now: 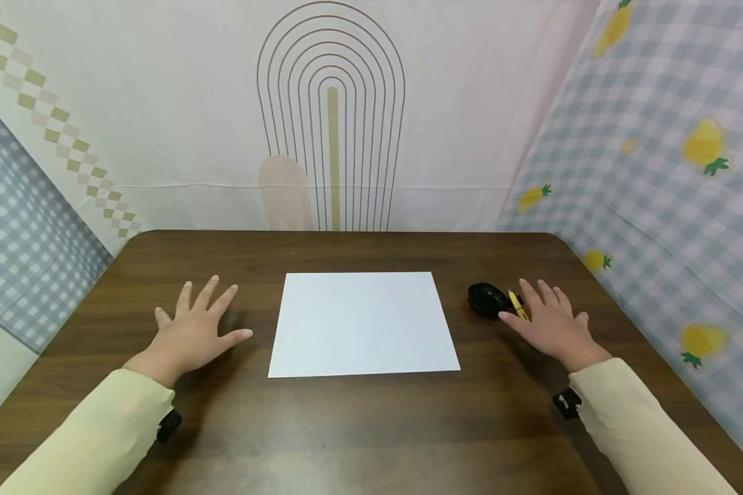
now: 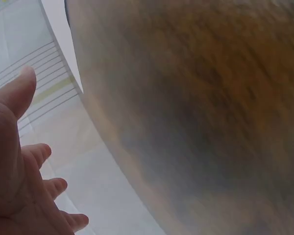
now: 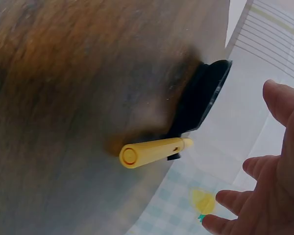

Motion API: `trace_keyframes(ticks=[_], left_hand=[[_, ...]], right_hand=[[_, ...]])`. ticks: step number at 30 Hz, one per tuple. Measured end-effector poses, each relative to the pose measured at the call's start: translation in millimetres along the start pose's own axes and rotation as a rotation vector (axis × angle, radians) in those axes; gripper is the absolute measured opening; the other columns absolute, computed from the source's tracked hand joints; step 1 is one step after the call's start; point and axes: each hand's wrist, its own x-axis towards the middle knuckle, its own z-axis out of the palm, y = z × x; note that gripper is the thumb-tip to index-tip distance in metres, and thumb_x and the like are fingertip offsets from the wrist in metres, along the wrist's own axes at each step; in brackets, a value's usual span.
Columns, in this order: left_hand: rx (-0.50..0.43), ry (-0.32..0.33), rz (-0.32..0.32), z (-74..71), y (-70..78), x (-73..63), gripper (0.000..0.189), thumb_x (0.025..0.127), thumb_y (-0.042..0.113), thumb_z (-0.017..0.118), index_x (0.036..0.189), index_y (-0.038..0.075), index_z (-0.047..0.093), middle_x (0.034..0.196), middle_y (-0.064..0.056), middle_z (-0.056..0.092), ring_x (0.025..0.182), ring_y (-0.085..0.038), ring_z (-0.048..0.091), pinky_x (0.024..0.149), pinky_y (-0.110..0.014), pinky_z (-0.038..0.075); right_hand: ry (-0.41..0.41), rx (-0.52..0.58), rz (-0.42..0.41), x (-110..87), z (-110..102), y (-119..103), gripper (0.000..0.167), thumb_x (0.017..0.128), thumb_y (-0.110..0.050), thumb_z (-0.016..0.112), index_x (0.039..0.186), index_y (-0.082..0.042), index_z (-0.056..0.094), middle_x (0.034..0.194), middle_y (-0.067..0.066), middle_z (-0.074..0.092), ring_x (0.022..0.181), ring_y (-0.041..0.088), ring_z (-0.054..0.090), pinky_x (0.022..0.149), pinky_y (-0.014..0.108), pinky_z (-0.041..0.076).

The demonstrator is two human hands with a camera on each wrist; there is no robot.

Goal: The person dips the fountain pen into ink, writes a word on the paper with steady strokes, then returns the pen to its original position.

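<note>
My left hand (image 1: 192, 333) is over the left side of the table, fingers spread and straight, holding nothing. In the left wrist view, the thumb and fingertips of that hand (image 2: 7, 176) stand apart from the tabletop. On the right, my other hand (image 1: 552, 328) hovers with spread fingers beside a yellow pen-like stick (image 1: 518, 305) and a rounded black object (image 1: 488, 300). The right wrist view shows the yellow stick (image 3: 154, 152) leaning on the black object (image 3: 198, 98), with a gap to my fingers. A blank white sheet of paper (image 1: 363, 324) lies flat between both hands.
The dark wooden table (image 1: 359, 426) has a rounded far edge. Behind it hangs a white cloth (image 1: 470, 103) with an arch pattern. Blue checked cloth (image 1: 656, 227) with yellow fruit prints covers the right side, and more checked cloth (image 1: 31, 234) hangs at left.
</note>
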Motion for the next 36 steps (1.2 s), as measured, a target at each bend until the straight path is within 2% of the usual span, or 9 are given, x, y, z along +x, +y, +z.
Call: trace_keyframes(ticks=[13, 22, 30, 36], left_hand=[[-0.033, -0.017, 0.085, 8.4, 7.4, 7.1, 0.089, 0.088, 0.062, 0.057, 0.155, 0.014, 0.023, 0.160, -0.019, 0.007, 0.140, -0.056, 0.000, 0.090, -0.085, 0.003], [-0.032, -0.027, 0.156, 14.1, 17.6, 9.2, 0.087, 0.087, 0.061, 0.060, 0.154, 0.015, 0.028, 0.160, -0.016, 0.012, 0.140, -0.056, 0.005, 0.092, -0.084, 0.008], [-0.028, -0.034, 0.241, 21.5, 24.4, 10.4, 0.082, 0.086, 0.058, 0.063, 0.152, 0.017, 0.033, 0.159, -0.015, 0.019, 0.141, -0.052, 0.011, 0.094, -0.082, 0.012], [-0.032, -0.057, 0.282, 24.8, 25.6, 9.4, 0.078, 0.086, 0.055, 0.065, 0.151, 0.020, 0.037, 0.158, -0.012, 0.023, 0.141, -0.051, 0.014, 0.095, -0.081, 0.012]], right_hand=[[-0.022, -0.012, 0.038, 6.4, 7, 16, 0.101, 0.091, -0.071, 0.040, 0.154, -0.001, 0.003, 0.150, 0.039, 0.013, 0.132, 0.060, 0.012, 0.090, 0.081, 0.016], [-0.033, -0.017, 0.076, 10.1, 9, 21, 0.096, 0.093, -0.063, 0.045, 0.154, 0.000, 0.007, 0.146, 0.040, 0.023, 0.128, 0.060, 0.026, 0.086, 0.076, 0.030], [-0.065, -0.006, 0.089, 10.4, 7, 22, 0.092, 0.095, -0.056, 0.049, 0.153, 0.003, 0.009, 0.145, 0.041, 0.024, 0.126, 0.061, 0.029, 0.087, 0.076, 0.032], [-0.056, 0.007, 0.075, 11.4, 8, 22, 0.088, 0.095, -0.052, 0.051, 0.152, 0.005, 0.015, 0.144, 0.041, 0.027, 0.126, 0.060, 0.032, 0.087, 0.073, 0.036]])
